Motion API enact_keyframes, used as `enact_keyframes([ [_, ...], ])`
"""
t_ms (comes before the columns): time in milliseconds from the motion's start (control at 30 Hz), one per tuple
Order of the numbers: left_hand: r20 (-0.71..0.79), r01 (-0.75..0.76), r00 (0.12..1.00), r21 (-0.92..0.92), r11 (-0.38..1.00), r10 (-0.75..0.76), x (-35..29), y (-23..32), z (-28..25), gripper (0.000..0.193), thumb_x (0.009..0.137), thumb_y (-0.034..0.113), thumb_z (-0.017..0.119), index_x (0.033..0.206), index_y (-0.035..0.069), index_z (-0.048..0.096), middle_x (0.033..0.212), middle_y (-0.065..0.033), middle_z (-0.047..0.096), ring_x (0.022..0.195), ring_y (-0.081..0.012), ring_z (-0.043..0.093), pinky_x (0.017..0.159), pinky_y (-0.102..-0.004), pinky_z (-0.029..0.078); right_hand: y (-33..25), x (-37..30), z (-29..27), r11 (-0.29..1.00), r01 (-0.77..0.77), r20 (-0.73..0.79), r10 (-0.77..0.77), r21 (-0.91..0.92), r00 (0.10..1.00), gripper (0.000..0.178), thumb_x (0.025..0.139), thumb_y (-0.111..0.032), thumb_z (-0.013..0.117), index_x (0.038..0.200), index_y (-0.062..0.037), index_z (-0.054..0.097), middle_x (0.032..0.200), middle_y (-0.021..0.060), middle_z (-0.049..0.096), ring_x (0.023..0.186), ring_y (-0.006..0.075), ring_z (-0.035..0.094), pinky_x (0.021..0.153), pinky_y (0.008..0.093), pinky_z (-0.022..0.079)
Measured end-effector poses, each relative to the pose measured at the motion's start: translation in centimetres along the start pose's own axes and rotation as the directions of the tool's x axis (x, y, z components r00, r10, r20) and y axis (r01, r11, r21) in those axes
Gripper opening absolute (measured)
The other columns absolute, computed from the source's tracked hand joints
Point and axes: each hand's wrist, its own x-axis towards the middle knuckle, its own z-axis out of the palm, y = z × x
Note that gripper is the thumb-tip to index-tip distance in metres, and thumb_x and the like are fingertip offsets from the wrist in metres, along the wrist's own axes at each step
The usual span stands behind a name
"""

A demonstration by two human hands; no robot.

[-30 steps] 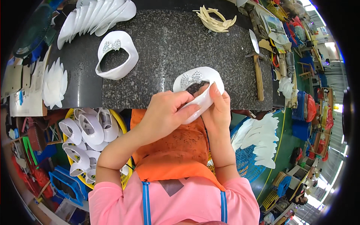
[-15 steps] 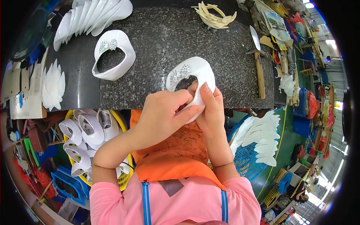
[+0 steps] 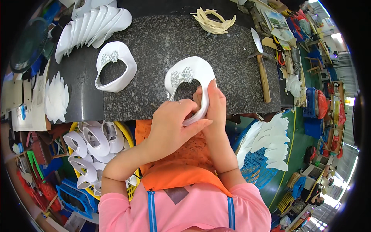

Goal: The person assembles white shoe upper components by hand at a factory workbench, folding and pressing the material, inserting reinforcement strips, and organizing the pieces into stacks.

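Both of my hands grip a white shoe upper (image 3: 197, 66) with a silvery glitter bow on its toe, just over the near edge of the dark stone worktop (image 3: 154, 58). My left hand (image 3: 176, 118) closes on the back rim of the upper, its thumb stretched along the outside. On the other side of the rim, my right hand (image 3: 214, 106) pinches the wall, thumb outside and fingers inside the opening. Some fingertips are hidden by the upper. A second white shoe upper (image 3: 127, 58), with a similar bow, lies farther left on the worktop.
Stacked white uppers (image 3: 87, 29) stand far left; white cut pieces (image 3: 57, 96) lie nearer. A hammer (image 3: 263, 75) rests right, below a pale blade (image 3: 256, 40). Beige strips (image 3: 213, 25) lie far back. Below are a yellow basket (image 3: 129, 135) of uppers and a blue basket (image 3: 257, 170).
The upper in my hands has turned slightly and shifted a little left. My left hand has eased back along its rim. The whole view has moved slightly; both hands keep hold.
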Motion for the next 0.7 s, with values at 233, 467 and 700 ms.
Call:
enact_keyframes([
  [233,0.093,0.194,0.979,-0.154,0.969,-0.182,0.2,-0.9,0.3,0.026,0.08,0.016,0.066,0.064,0.002,0.05,0.056,-0.0115,0.051,0.051,-0.0269,0.05,0.049,-0.036,0.038,2.7,-1.0,-0.1,0.884,0.27,-0.157,-0.35,-0.382,0.923,0.033,0.095,-0.029,0.054,0.085,0.0001,0.063,0.075,-0.0027,0.06,0.069,0.0029,0.052,0.057,0.0205,0.042],
  [467,0.017,-0.184,0.983,0.017,0.983,0.184,-0.6,-0.8,0.0,0.029,0.075,0.009,0.067,0.057,0.004,0.046,0.052,-0.0109,0.048,0.046,-0.0297,0.048,0.044,-0.0388,0.036,2.3,-0.4,0.4,0.973,0.154,-0.078,-0.169,-0.17,0.982,0.03,0.094,-0.03,0.057,0.084,-0.0027,0.064,0.074,-0.0005,0.063,0.063,0.0031,0.053,0.055,0.0199,0.042],
  [700,-0.119,-0.235,0.957,0.217,0.948,0.264,-3.1,0.0,-1.7,0.032,0.073,0.009,0.07,0.102,0.004,0.059,0.082,-0.0073,0.061,0.078,-0.0245,0.06,0.08,-0.0344,0.045,2.0,1.2,0.6,0.995,0.067,-0.128,-0.057,0.071,0.99,0.044,0.097,-0.04,0.044,0.081,-0.0035,0.063,0.053,-0.0021,0.049,0.043,0.0057,0.04,0.042,0.0222,0.03],
])
